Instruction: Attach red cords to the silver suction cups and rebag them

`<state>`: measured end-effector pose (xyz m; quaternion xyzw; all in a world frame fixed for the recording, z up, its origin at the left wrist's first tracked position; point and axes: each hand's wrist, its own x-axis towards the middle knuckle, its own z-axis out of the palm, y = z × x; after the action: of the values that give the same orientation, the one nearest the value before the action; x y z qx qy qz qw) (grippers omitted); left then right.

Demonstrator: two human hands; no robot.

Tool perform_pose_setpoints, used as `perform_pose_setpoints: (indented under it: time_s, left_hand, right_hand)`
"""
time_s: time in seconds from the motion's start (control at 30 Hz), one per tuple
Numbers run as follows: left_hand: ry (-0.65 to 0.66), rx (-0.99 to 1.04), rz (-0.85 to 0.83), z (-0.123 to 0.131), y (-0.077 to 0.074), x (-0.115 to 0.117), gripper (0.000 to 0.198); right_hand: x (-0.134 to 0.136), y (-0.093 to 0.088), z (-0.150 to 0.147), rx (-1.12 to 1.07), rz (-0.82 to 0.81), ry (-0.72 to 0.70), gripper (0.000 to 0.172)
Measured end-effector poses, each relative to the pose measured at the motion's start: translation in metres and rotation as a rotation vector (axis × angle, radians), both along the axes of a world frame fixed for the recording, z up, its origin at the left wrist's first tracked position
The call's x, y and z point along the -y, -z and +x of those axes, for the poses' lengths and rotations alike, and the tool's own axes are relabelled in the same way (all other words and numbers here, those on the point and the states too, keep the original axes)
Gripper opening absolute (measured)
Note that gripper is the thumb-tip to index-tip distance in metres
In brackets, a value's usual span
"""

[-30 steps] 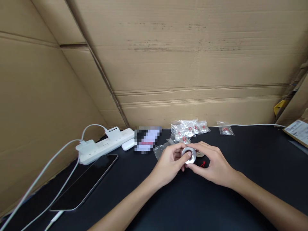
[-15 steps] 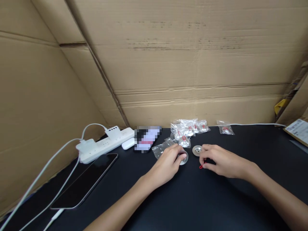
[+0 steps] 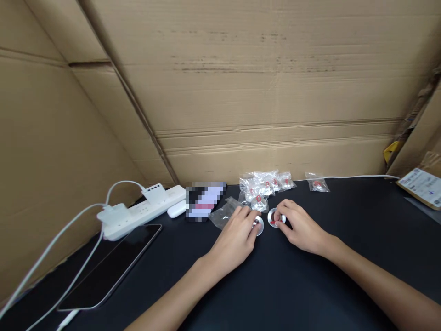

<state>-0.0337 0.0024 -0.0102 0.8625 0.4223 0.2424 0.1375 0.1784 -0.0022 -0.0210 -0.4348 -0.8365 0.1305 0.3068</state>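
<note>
My left hand (image 3: 237,236) has its thumb and fingers closed on the edge of a shiny metal disc (image 3: 261,228), whose left part is hidden under the fingers. Just to the right, a second metal disc (image 3: 270,215) with a raised rim lies on the black table. Over it my right hand (image 3: 299,227) pinches a small red cord loop (image 3: 273,222), which rests against the disc's middle. A flat clear plastic bag (image 3: 222,214) lies beside my left hand. Behind the discs is a pile of clear bags (image 3: 261,181) holding similar discs with red loops.
One more bagged disc (image 3: 317,184) lies at the back right. On the left are a white power strip (image 3: 144,213) with cables, a dark tablet (image 3: 113,269), a white case (image 3: 177,209) and a blurred-out phone (image 3: 206,202). A labelled packet (image 3: 422,186) stands right, before cardboard walls (image 3: 220,101).
My right hand has moved left, bringing the red cord loop from the table's front side onto the second disc. My left hand stays at the first disc. The view has shifted slightly.
</note>
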Motion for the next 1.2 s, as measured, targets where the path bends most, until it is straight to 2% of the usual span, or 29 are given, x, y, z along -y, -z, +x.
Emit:
perform_pose_setpoints:
  time_s: [0.13, 0.27, 0.37, 0.5, 0.57, 0.67, 0.8, 0.93, 1.2]
  left_hand:
    - [-0.016, -0.026, 0.107, 0.003, -0.004, 0.003, 0.027]
    - [0.006, 0.013, 0.164, 0.008, -0.015, 0.011, 0.024]
    - [0.04, 0.113, 0.054, 0.011, -0.022, 0.016, 0.023]
    - [0.022, 0.343, -0.279, 0.012, -0.024, 0.016, 0.022]
    - [0.022, 0.471, -0.411, 0.012, -0.023, 0.014, 0.02]
    - [0.004, 0.581, -0.521, 0.011, -0.022, 0.009, 0.019]
    - [-0.037, 0.662, -0.6, 0.011, -0.024, 0.006, 0.023]
    - [-0.074, 0.71, -0.627, 0.012, -0.024, 0.007, 0.026]
    - [-0.034, 0.75, -0.623, 0.016, -0.022, 0.01, 0.029]
  right_hand:
    - [0.003, -0.005, -0.002, -0.1, -0.044, -0.029, 0.014]
    - [0.007, -0.013, -0.006, -0.204, -0.001, -0.047, 0.011]
    - [0.011, -0.019, -0.009, -0.288, 0.011, -0.054, 0.011]
    - [0.016, -0.024, -0.015, -0.427, -0.022, -0.055, 0.009]
    - [0.017, -0.025, -0.017, -0.542, -0.034, -0.029, 0.005]
    - [0.017, -0.026, -0.018, -0.66, -0.031, 0.03, 0.003]
    - [0.015, -0.028, -0.014, -0.671, 0.009, 0.077, 0.005]
    - [0.012, -0.028, -0.012, -0.671, -0.015, 0.061, 0.01]
    - [0.014, -0.023, -0.015, -0.489, 0.059, 0.042, 0.009]
